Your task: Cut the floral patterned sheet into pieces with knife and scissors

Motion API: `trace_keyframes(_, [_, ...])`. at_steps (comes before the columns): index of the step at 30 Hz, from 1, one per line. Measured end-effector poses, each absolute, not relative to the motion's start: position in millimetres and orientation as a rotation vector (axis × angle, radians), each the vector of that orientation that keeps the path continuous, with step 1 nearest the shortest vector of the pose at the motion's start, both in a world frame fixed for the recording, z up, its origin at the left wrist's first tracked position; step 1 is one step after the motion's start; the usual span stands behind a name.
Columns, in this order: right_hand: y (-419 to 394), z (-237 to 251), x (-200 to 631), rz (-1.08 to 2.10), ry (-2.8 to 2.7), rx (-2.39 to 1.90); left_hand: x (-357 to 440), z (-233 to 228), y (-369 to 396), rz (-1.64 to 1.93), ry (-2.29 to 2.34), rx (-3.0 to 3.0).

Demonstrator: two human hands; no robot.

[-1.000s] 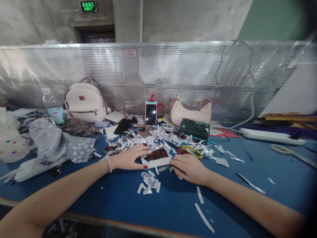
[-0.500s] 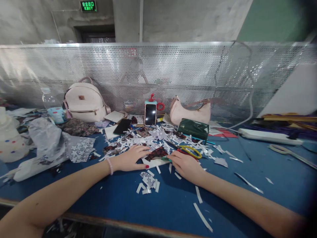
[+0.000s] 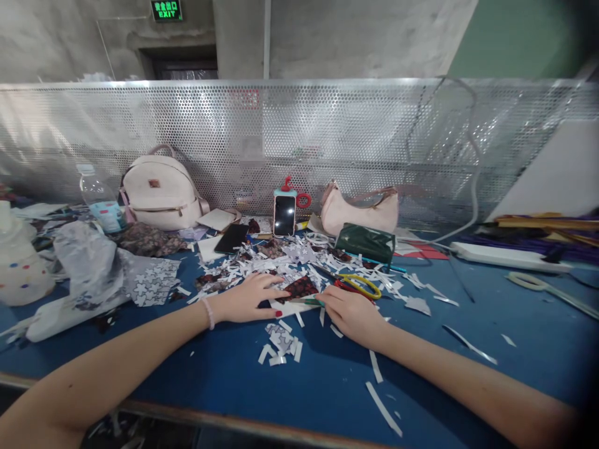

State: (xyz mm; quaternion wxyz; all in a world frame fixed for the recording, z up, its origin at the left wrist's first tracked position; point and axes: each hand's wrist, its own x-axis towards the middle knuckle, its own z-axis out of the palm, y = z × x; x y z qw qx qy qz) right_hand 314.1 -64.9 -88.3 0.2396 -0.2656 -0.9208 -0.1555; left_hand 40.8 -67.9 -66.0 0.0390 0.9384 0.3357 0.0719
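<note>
Taking white block [image 3: 291, 308] as clock centre. Note left hand [image 3: 250, 298] at 9 o'clock: fingers spread, thumb apart, pinching nothing, fingertip at near end of dark patterned piece [image 3: 302, 287]. See loose scraps [image 3: 281, 342] at 6. Find patterned piece lying at 1 o'clock, nudged slightly toward 3 since a second ago. See green-handled tool [image 3: 313, 302] just below it, swung up from 4 o'clock to lie across block; can't confirm contact. Note right hand [image 3: 353, 312] at 3, fingers closed on handle. Probably set up for working the piece, left bracing. See scissors [image 3: 344, 285] at 2.
</note>
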Motion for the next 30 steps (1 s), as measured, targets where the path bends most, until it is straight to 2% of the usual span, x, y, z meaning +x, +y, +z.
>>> trace_keyframes(6, [-68.2,-89.8,311.9,-0.253,-2.541,-0.807,41.7,-65.9,-67.6,0.191,1.036,2.902])
trace_keyframes(21, [-67.9,-91.6,310.3,-0.367,-2.487,-0.936,41.4,-65.2,-67.0,0.162,1.05,2.859])
trace_keyframes(30, [-67.6,-90.7,311.4,-0.333,-2.528,-0.904,41.8,-65.2,-66.5,0.165,1.06,2.849])
